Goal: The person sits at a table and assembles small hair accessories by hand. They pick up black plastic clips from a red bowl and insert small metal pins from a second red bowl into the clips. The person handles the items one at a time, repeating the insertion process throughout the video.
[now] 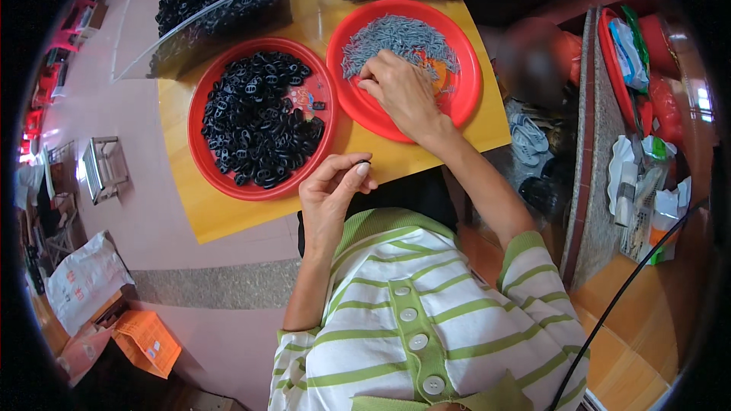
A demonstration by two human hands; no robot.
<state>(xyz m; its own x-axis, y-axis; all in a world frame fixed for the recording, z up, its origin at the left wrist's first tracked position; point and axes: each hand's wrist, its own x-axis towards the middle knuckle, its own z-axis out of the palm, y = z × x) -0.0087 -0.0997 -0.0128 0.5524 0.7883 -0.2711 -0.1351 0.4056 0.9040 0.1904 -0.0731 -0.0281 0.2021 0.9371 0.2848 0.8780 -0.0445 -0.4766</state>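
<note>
My left hand [333, 192] is just off the table's front edge, with thumb and forefinger pinched on a small black plastic piece [365, 162]. Over the right red tray [470, 99] reaches my right hand [403, 95], its fingers drawn together at the edge of a heap of small grey pins [396, 36]. Whether a pin is between those fingertips is hidden. The left red tray [196, 144] is heaped with small black oval plastic pieces [255, 118] that have slots in them.
Clear plastic bins [221, 30] of black pieces stand behind the trays on the yellow table [202, 217]. A metal stool [105, 170] and an orange basket [150, 341] are on the left. To the right, a ledge [590, 144] holds bags, and a black cable [626, 287] hangs there.
</note>
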